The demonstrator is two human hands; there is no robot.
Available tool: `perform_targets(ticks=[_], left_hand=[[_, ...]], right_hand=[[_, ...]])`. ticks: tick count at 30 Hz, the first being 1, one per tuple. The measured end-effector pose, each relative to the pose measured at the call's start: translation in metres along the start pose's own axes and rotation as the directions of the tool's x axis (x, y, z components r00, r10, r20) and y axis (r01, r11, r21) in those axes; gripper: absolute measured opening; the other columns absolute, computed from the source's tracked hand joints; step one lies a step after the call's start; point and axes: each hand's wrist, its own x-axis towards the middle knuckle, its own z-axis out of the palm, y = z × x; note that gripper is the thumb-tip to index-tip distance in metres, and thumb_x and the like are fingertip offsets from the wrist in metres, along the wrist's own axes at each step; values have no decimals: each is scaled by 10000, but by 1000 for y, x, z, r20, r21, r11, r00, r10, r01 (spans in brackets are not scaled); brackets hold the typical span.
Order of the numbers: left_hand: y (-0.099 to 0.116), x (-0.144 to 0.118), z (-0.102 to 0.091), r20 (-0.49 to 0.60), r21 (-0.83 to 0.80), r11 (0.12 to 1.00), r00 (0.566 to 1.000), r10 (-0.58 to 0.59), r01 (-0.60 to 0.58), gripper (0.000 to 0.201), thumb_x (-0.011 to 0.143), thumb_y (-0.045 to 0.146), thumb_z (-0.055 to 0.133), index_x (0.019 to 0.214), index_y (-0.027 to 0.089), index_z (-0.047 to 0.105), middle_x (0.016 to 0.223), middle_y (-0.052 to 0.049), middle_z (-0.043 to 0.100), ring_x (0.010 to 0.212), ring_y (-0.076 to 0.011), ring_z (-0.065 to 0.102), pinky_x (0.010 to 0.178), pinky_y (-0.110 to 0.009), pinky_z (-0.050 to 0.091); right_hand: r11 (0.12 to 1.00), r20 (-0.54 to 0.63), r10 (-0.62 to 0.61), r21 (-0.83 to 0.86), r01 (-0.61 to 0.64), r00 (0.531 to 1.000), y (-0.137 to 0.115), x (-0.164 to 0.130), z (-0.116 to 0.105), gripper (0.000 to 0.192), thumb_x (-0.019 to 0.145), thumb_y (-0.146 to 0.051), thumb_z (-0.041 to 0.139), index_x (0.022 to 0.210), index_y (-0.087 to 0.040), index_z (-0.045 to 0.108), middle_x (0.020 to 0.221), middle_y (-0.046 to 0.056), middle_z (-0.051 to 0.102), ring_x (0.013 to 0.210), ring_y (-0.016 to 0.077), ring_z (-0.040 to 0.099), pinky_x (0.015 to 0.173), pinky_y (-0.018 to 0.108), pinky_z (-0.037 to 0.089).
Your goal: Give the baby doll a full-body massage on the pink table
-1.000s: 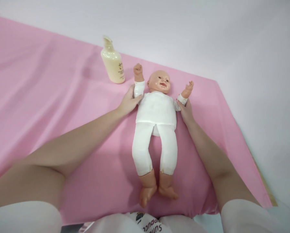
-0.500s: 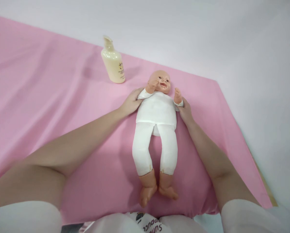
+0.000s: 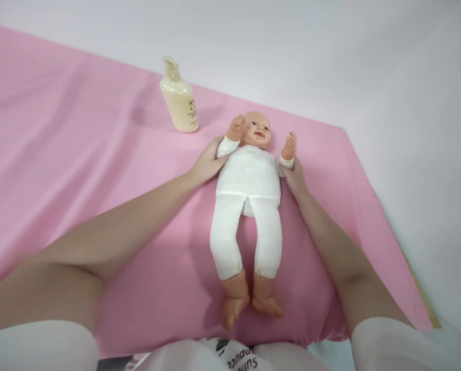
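A baby doll (image 3: 249,175) with a white body and bare feet lies face up, its head away from me and its feet toward me. My left hand (image 3: 210,161) is closed around the doll's arm on the left, thumb on the near side and fingers partly hidden behind the arm. On the other side, my right hand (image 3: 295,178) grips the doll's other arm just below the white cuff, most of its fingers out of sight. Both doll forearms point up beside its head.
A pale yellow pump bottle (image 3: 181,105) stands behind and left of the doll. Under everything is a pink cloth (image 3: 137,288), wrinkled on the left, over a table whose edge shows at right. A white wall or floor (image 3: 408,103) lies beyond.
Both doll forearms have swung outward and up, away from its face and chest. My hands have barely shifted and still hold the arms. The bottle and the doll's legs are unchanged.
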Motion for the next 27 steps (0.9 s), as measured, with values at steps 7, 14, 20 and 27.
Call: perform_targets(ticks=[7,14,20,27], left_hand=[[-22,4,0,-61,-13,999,997,-37,37,687,873,525,660,1417,171,434,1395,-148,592,1287,-305,583,1147,-484,443],[-32,4,0,-69,-56,998,997,-41,37,705,880,590,646,1422,213,395,1366,-137,583,1288,-292,572,1127,-470,456],[-28,2,1,-81,-79,993,992,-92,86,752,863,550,685,1444,206,356,1377,-147,570,1268,-288,579,1107,-466,476],[-17,2,0,-71,-23,999,997,-36,35,685,893,573,638,1423,188,437,1394,-142,582,1290,-286,573,1132,-452,457]], right_hand=[[997,-43,30,68,-27,999,1,-1,-1,431,747,-517,714,1065,-259,580,1126,53,723,1082,258,669,1028,458,556],[993,-51,57,106,-51,997,-1,-2,-1,459,757,-599,714,1012,-238,593,1075,62,732,1030,250,685,944,426,581],[986,-66,79,151,-68,995,-2,-3,1,499,757,-614,718,1036,-218,596,1080,69,731,1013,228,691,937,415,571],[992,-52,46,123,-39,998,-2,-4,0,467,786,-602,691,1052,-227,606,1067,63,726,1009,230,682,961,426,560]])
